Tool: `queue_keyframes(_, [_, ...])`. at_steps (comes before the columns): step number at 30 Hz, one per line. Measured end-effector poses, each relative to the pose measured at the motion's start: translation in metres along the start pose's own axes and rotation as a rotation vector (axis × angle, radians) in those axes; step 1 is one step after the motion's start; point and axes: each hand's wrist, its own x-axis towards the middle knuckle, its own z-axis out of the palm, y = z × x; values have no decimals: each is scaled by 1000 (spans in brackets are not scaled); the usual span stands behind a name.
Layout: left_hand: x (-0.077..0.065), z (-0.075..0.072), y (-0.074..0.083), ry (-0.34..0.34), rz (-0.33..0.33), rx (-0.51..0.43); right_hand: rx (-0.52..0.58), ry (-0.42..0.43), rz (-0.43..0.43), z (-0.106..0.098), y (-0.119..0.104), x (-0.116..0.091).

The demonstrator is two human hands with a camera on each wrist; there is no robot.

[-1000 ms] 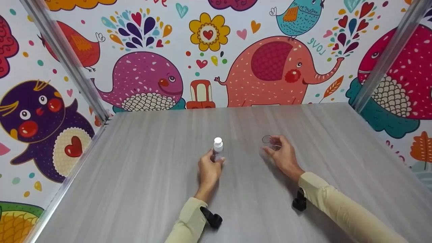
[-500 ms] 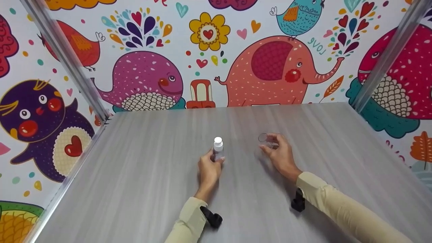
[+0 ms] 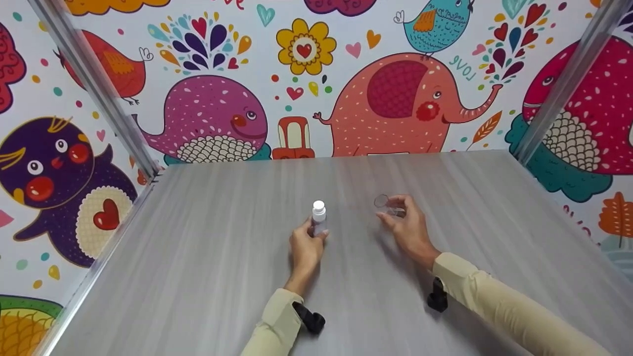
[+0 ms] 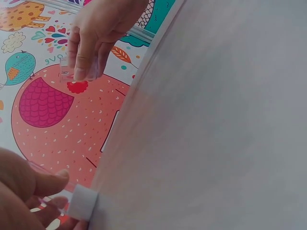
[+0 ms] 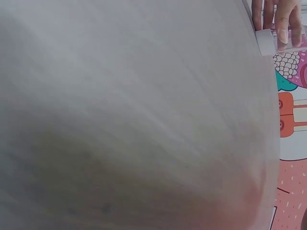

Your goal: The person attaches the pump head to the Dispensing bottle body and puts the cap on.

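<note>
My left hand holds a small clear bottle with a white cap over the middle of the table. Its thumb and fingers wrap the see-through body, and the white end points away from the wrist. In the left wrist view this white cap overlaps the table's edge. To the right, my right hand pinches a clear, round, cup-like plastic piece between thumb and fingers, level with the bottle and apart from it. The right wrist view shows the bottle's cap at its upper right; the right hand's work is out of that view.
A grey wood-grain table spreads under both hands. Walls with printed cartoon animals stand behind it and at both sides, with metal posts at the corners. Black wrist cameras sit at the sleeves.
My right hand has drifted a little left and away from me with the clear cup-like piece, closer to the bottle. The left hand and bottle have stayed put.
</note>
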Motion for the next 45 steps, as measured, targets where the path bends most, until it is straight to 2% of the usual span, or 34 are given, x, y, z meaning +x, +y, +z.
queue_keyframes(6, [1, 1, 1, -2, -16, -6, -12, -7, -43, 0, -4, -1])
queue_keyframes(12, [1, 1, 0, 0, 0, -8, -28, -6, -89, 3, -6, -5])
queue_keyframes(20, [0, 0, 1, -20, -31, -12, -14, 3, -196, 5, -10, -5])
queue_keyframes(24, [0, 0, 1, -23, -42, -13, -17, -17, -212, 6, -13, -5])
queue_keyframes(35, [1, 1, 0, -7, -19, -25, -57, -53, -284, 8, -25, -1])
queue_keyframes(45, [0, -1, 2, -10, -26, -12, -39, -91, -290, 10, -32, 0])
